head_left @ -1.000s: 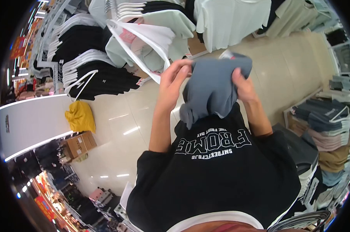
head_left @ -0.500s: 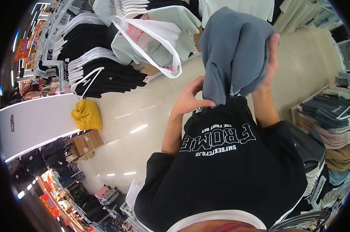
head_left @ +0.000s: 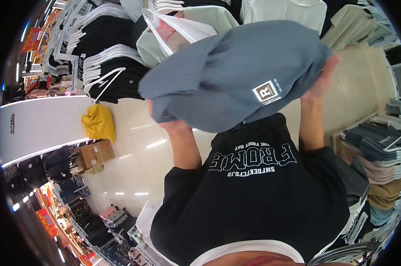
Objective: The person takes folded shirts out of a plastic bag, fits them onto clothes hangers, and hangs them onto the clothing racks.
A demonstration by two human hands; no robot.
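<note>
Wearing one black printed T-shirt [head_left: 253,199], the person holds out one blue-grey garment [head_left: 236,75], and it's two hands on it! One square label [head_left: 267,92] with an R faces up. The left hand [head_left: 176,126] has the near-left edge, its fingers mostly tucked under the cloth; over on the far side, the right hand [head_left: 321,82] clasps the right edge, fingers wrapped round it. So the garment spans the gap between both hands, up in the air over a glossy tiled floor [head_left: 129,173]. Further out, one yellow bag [head_left: 98,123] beside a cardboard box [head_left: 96,155]! One bare white hanger [head_left: 107,84] fronts a row of black shirts [head_left: 132,82], and beyond, at least two red signs [head_left: 47,224] glow.
</note>
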